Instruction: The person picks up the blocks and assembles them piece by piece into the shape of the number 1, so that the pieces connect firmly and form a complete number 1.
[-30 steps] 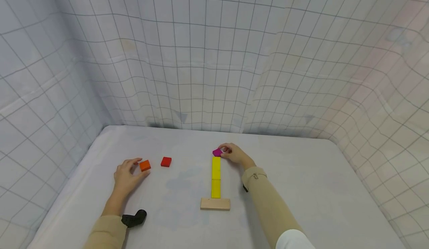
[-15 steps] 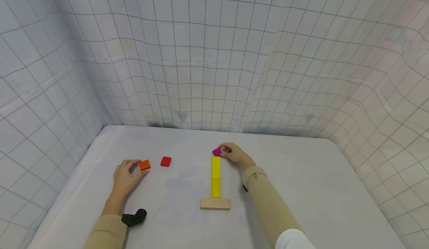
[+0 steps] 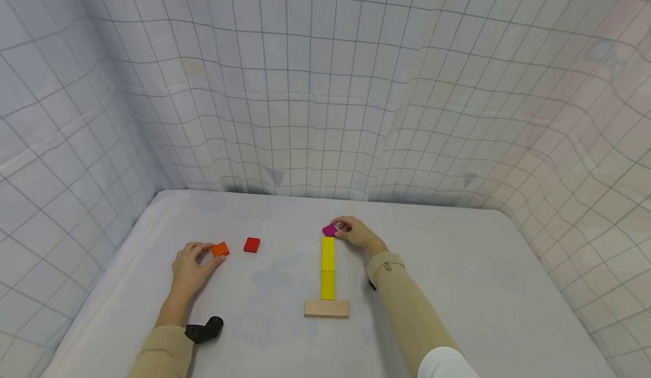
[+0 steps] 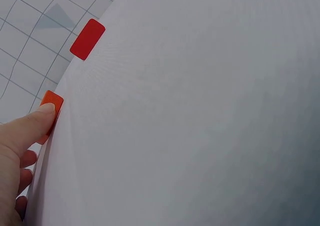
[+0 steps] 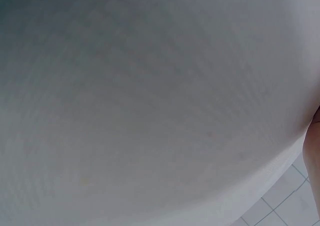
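Nothing had clearly moved since the earlier frame. At the centre of the head view, the purple block (image 3: 329, 230) lay just left of the right hand (image 3: 355, 233), the nearer one, pinched between finger and thumb; its long axis was too small to tell. Directly below, the upper yellow block (image 3: 328, 254) and lower yellow block (image 3: 328, 285) ran end to end down to a crosswise wooden block (image 3: 326, 309). At centre left, the left hand (image 3: 188, 265) pinched the orange block (image 3: 220, 248), thumb and finger barely parted, the red block (image 3: 251, 244) apart to the right. White cloth (image 3: 458, 287) lay beneath; gridded curtain (image 3: 325, 84) filled the upper frame.
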Motion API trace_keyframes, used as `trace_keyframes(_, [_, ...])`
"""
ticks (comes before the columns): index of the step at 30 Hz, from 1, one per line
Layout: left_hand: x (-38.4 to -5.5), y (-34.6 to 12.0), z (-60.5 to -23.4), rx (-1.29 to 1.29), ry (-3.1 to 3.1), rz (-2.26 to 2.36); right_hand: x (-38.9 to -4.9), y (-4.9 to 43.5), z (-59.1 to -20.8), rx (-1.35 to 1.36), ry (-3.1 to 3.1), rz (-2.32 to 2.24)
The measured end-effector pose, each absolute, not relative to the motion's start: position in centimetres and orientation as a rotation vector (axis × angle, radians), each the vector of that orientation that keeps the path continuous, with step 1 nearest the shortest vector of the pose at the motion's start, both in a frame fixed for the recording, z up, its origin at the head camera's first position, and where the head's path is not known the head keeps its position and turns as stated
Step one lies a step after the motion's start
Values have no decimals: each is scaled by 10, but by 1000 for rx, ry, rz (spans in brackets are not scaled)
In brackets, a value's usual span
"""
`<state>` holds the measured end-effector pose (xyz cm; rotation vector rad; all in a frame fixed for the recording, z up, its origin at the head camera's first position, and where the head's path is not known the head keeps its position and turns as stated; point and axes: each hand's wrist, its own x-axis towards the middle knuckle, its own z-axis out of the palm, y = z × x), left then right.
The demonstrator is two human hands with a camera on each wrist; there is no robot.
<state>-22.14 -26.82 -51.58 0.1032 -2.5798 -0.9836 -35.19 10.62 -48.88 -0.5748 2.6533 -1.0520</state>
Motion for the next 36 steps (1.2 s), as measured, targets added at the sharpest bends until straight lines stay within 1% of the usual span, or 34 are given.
trace_keyframes(7, [-219, -267, -514, 103, -2546, -986, -353, 106, -491, -540, 2648, -1042])
trace_keyframes(24, [-219, -263, -513, 193, -2506, -1127, -350, 106, -488, -570, 2655, -1036])
trace_keyframes(31, [-224, -255, -508, 218, -2478, -1185, -351, 105, -488, -561, 2649, -1052])
trace_keyframes(36, [-230, -245, -504, 190, -2471, -1191, -350, 106, -489, -576, 2660, -1030])
